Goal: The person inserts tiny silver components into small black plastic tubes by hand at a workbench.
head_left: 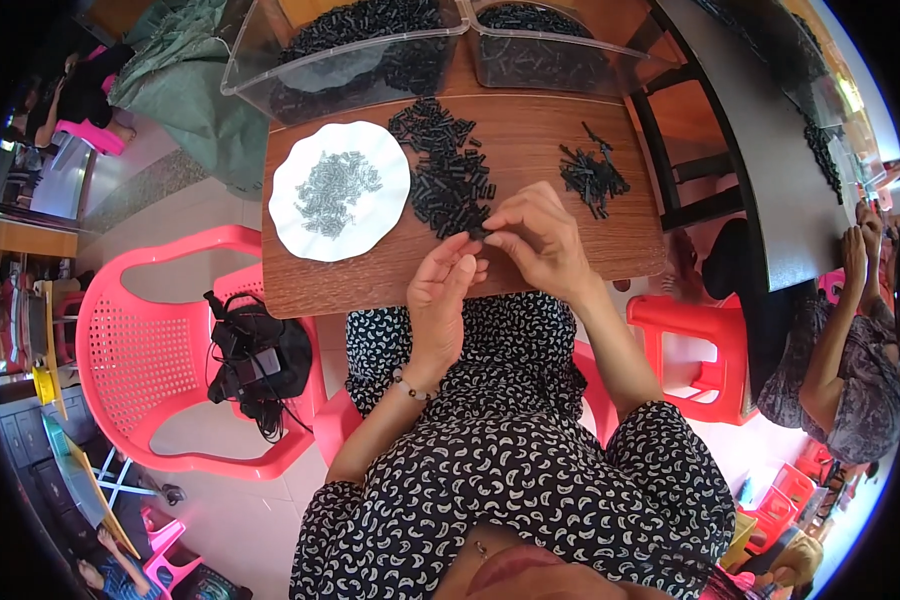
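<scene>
My left hand [442, 290] and my right hand [548, 248] meet over the near edge of the brown table. Between their fingertips is a small black tube-like piece [478, 233], pinched from both sides; its exact kind is too small to make out. Just beyond my fingers lies a loose heap of short black tube-like pieces [450, 185]. To the left, a white scalloped plate [385, 215] carries a pile of tiny clear or silvery parts [335, 190]. On the right of the table sits a smaller bunch of longer thin black pieces [595, 180].
Two clear plastic bins, the left [355, 50] and the right [545, 60], hold many black pieces at the table's [350, 285] far side. A pink chair [140, 330] with a black bag [260, 355] stands left, a red stool [690, 330] right. Another person [840, 370] works at a dark table.
</scene>
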`<state>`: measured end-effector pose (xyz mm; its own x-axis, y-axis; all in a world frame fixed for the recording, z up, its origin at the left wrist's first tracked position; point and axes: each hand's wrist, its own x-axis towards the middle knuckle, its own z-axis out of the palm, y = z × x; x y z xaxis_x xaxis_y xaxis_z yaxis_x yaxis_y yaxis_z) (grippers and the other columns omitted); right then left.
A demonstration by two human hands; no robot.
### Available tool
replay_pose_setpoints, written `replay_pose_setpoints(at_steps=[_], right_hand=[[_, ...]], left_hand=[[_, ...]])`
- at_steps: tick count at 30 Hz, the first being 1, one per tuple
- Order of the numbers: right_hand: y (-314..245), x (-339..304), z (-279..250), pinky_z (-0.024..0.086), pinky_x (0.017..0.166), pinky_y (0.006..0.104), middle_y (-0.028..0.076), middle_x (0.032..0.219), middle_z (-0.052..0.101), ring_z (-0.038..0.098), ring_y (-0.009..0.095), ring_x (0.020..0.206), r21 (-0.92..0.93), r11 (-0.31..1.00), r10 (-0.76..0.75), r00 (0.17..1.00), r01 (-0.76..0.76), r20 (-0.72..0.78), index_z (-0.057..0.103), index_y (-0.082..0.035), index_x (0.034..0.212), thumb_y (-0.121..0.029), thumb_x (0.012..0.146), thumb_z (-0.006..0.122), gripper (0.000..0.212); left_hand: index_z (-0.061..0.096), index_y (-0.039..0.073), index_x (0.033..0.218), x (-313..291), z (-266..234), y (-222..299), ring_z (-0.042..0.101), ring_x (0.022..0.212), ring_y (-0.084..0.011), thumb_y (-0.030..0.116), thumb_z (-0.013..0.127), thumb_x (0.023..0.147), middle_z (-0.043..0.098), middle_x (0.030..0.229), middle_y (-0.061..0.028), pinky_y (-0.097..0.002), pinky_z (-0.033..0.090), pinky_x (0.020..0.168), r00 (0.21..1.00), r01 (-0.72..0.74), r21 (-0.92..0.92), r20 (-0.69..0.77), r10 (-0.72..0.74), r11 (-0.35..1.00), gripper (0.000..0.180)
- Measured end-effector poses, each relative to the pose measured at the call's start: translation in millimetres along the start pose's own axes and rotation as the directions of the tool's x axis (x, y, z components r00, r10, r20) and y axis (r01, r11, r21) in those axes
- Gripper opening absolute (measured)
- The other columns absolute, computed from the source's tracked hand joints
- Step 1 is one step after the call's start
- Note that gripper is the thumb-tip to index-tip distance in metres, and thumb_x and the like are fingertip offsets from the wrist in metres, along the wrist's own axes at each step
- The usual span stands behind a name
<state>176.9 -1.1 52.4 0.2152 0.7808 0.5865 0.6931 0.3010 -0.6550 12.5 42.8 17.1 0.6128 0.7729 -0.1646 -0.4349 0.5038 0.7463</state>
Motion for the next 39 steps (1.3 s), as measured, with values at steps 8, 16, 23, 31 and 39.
replay_pose_setpoints(at_steps=[8, 16, 23, 31, 39], right_hand=[[-15.2, -3.2, 14.3, 0.046, 0.077, 0.0355, 0.005, 0.087, 0.063, 0.055, 0.026, 0.089, 0.021, 1.000, -0.018, 0.999, 0.017, 0.040, 0.066, -0.006, 0.088, -0.001, 0.069, 0.074, 0.022], [-16.3, 22.0, 20.3, 0.045, 0.077, 0.0336, 0.006, 0.087, 0.064, 0.056, 0.025, 0.086, 0.062, 0.996, -0.068, 0.984, 0.058, 0.165, 0.067, -0.006, 0.089, -0.003, 0.072, 0.073, 0.018], [9.1, 73.1, 69.1, 0.042, 0.082, 0.0360, 0.007, 0.085, 0.065, 0.056, 0.026, 0.085, -0.059, 0.992, -0.095, 0.967, 0.113, 0.238, 0.066, -0.006, 0.083, -0.005, 0.076, 0.068, 0.007], [13.3, 95.9, 118.4, 0.043, 0.081, 0.0379, 0.008, 0.077, 0.062, 0.053, 0.029, 0.087, -0.175, 0.967, -0.100, 0.908, 0.185, 0.407, 0.069, -0.009, 0.084, -0.008, 0.073, 0.067, 0.012], [20.6, 94.9, 135.8, 0.044, 0.080, 0.0390, 0.007, 0.078, 0.062, 0.054, 0.029, 0.087, -0.270, 0.935, -0.107, 0.909, 0.230, 0.403, 0.068, -0.009, 0.083, -0.011, 0.075, 0.067, 0.008]], left_hand=[[0.055, -0.002, 0.119, -0.4, -8.5, -6.0, 0.062, 0.091, -0.0136, 0.011, 0.062, 0.091, 0.064, 0.106, -0.0091, -0.0264, 0.051, 0.083, 0.983, -0.183, 0.130, 0.003, 0.184, 0.975, 0.032], [0.057, 0.000, 0.112, -1.3, -14.8, 5.4, 0.063, 0.088, -0.0132, 0.014, 0.059, 0.094, 0.065, 0.104, -0.0080, -0.0273, 0.052, 0.081, 0.984, -0.152, -0.018, -0.099, 0.150, 0.988, 0.023], [0.056, 0.001, 0.111, 5.8, -27.2, 13.2, 0.061, 0.087, -0.0144, 0.015, 0.056, 0.095, 0.062, 0.102, -0.0095, -0.0296, 0.052, 0.080, 0.995, -0.009, -0.144, -0.097, -0.005, 0.989, 0.022], [0.056, -0.001, 0.110, 6.2, -31.6, 11.2, 0.061, 0.085, -0.0127, 0.015, 0.056, 0.095, 0.063, 0.101, -0.0095, -0.0279, 0.052, 0.080, 1.000, 0.020, -0.155, -0.017, -0.023, 0.988, 0.022], [0.056, 0.000, 0.111, 6.5, -34.0, 11.4, 0.061, 0.087, -0.0121, 0.015, 0.055, 0.096, 0.062, 0.102, -0.0084, -0.0287, 0.051, 0.082, 0.999, 0.028, -0.148, 0.024, -0.025, 0.989, 0.021]])
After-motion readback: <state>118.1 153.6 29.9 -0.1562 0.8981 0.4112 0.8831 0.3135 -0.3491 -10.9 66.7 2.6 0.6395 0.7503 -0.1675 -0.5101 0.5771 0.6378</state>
